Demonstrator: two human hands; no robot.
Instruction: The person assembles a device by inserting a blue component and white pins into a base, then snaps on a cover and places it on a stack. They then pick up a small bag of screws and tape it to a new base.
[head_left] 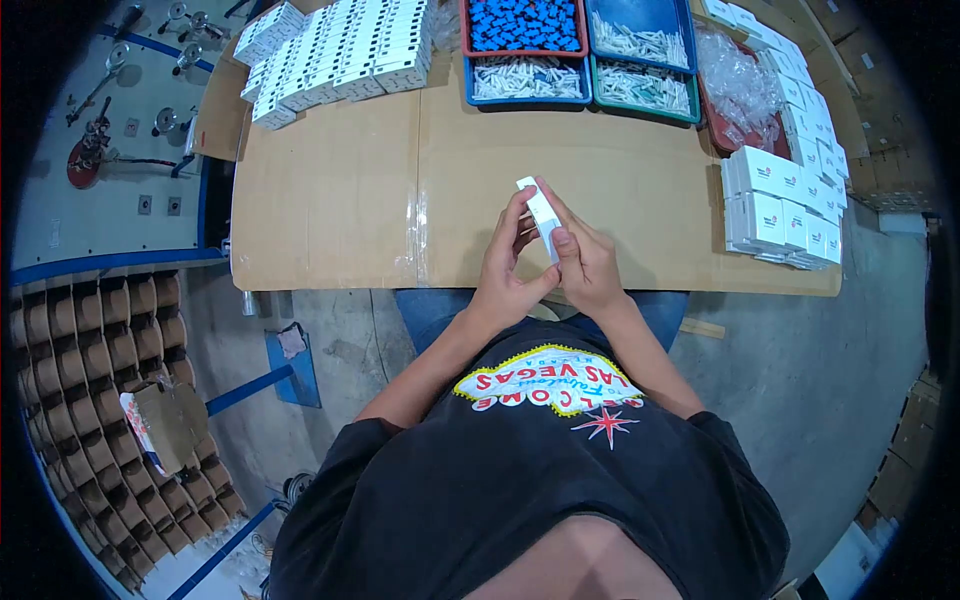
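Observation:
A small white box (pixel 541 214) is held between my two hands, tilted, above the front part of the cardboard-covered table (pixel 330 200). My left hand (pixel 508 262) has its fingers closed along the box's left side. On the other side, my right hand (pixel 586 262) grips it with the thumb pressed on its lower face and the index finger reaching up near its top end. Parts of the box are hidden behind the fingers.
Stacks of white boxes stand at the back left (pixel 340 50) and the right (pixel 775 205). Trays hold blue pieces (pixel 525 25) and white slim pieces (pixel 528 80). Clear plastic bags (pixel 738 85) fill a red tray. Left of me is a cardboard-divided crate (pixel 100 390).

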